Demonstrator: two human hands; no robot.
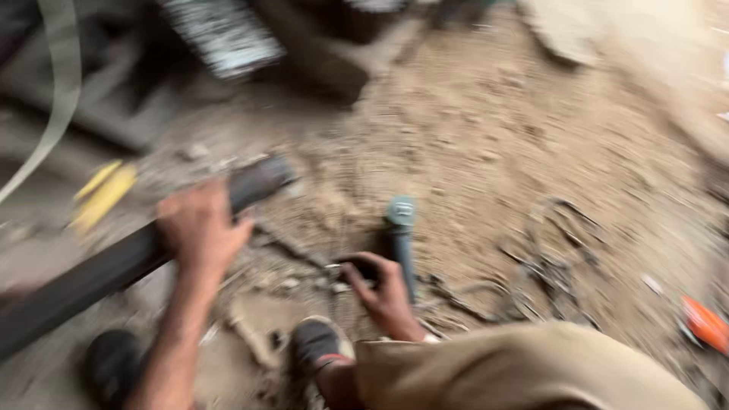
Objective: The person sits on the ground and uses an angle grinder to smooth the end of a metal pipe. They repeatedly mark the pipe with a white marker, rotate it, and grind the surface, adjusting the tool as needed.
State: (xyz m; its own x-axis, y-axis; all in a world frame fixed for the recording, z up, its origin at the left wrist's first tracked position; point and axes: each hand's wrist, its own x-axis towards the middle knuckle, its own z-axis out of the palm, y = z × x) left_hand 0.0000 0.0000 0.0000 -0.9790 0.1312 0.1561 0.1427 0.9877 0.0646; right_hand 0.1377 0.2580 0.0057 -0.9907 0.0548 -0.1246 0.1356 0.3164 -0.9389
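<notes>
Crouching over the dirt floor (486, 137), the right hand (386, 292) closes its fingers on a dark tool (401, 235) standing on the ground; farther left, the left hand (199, 228) grips a long dark pipe (114, 266), uncut as yet, though blur hides detail.

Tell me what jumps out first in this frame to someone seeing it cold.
A long dark round pipe runs diagonally across the left, with the left hand laid over it near its upper end. At centre, the right hand grips a dark power tool with a teal head on the sandy, rubble-strewn ground. The frame is motion-blurred.
</notes>
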